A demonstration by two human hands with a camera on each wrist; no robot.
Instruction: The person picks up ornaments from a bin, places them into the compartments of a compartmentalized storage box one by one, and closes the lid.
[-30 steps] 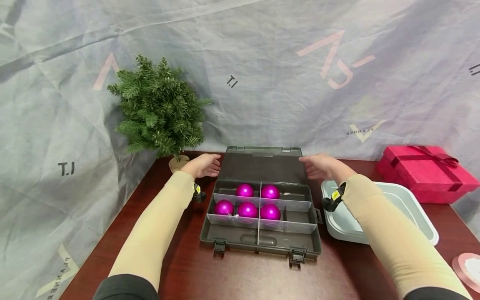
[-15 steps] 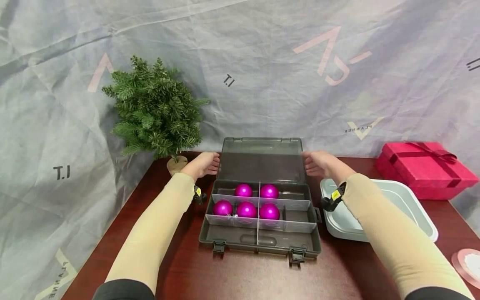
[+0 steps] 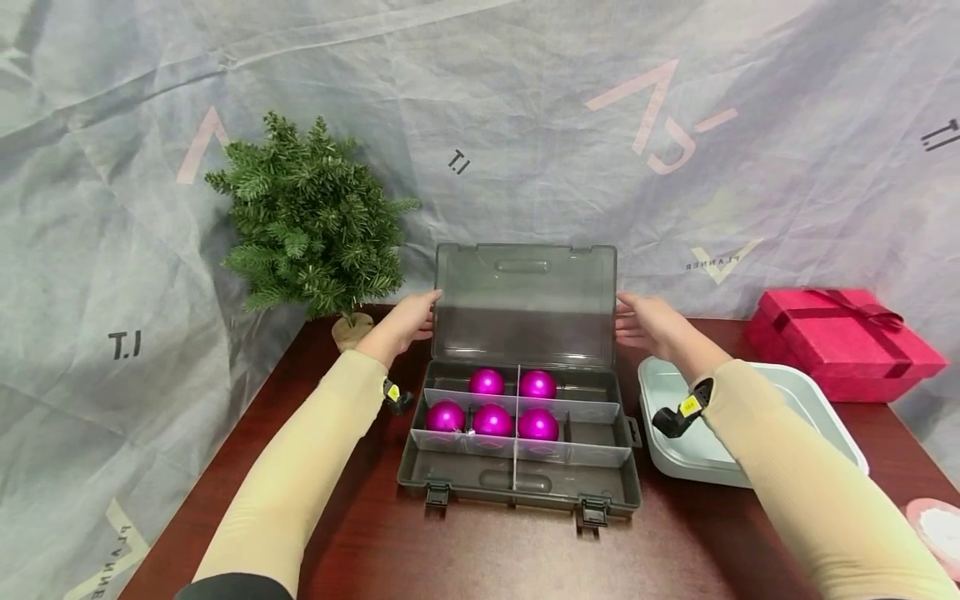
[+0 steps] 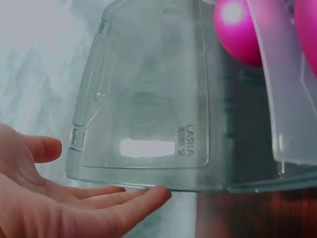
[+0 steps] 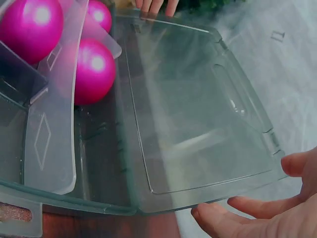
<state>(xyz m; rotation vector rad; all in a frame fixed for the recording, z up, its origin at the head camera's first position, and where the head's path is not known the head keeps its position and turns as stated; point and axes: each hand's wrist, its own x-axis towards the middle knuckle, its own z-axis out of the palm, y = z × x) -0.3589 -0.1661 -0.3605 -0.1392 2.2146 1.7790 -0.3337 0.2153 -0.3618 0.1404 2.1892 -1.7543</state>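
Two hands flank the lid, one at each short side. Your left hand (image 3: 405,321) is at its left edge, fingers extended, thumb held apart; a fingertip meets the rim in the left wrist view. Your right hand (image 3: 647,323) mirrors it on the right edge, thumb apart near the outer corner; whether that thumb touches, can't tell. Neither hand pinches.

Lid (image 3: 525,308) is directly between your palms, raised from the far side of the box, roughly upright; exact lean can't be told. Long axis runs left to right, hand to hand, parallel to the hinge. Neither hand is clearly nearer.

Box (image 3: 577,479) sits just this side of your hands, latches (image 3: 593,512) facing you. Five balls (image 3: 492,421) inside: three in the middle row, two in the back row. Dividers (image 3: 577,452) stand between rows, so they and the balls lie under any downward swing of the lid; balls look the likelier snag.

Tray (image 3: 712,454) is just right of the box, below your right wrist, probably tight for that arm. Tree (image 3: 311,225) stands beyond your left hand, its base near your wrist. Gift box (image 3: 832,337) is farther right, behind the tray. Sheet (image 3: 525,108) hangs behind everything.
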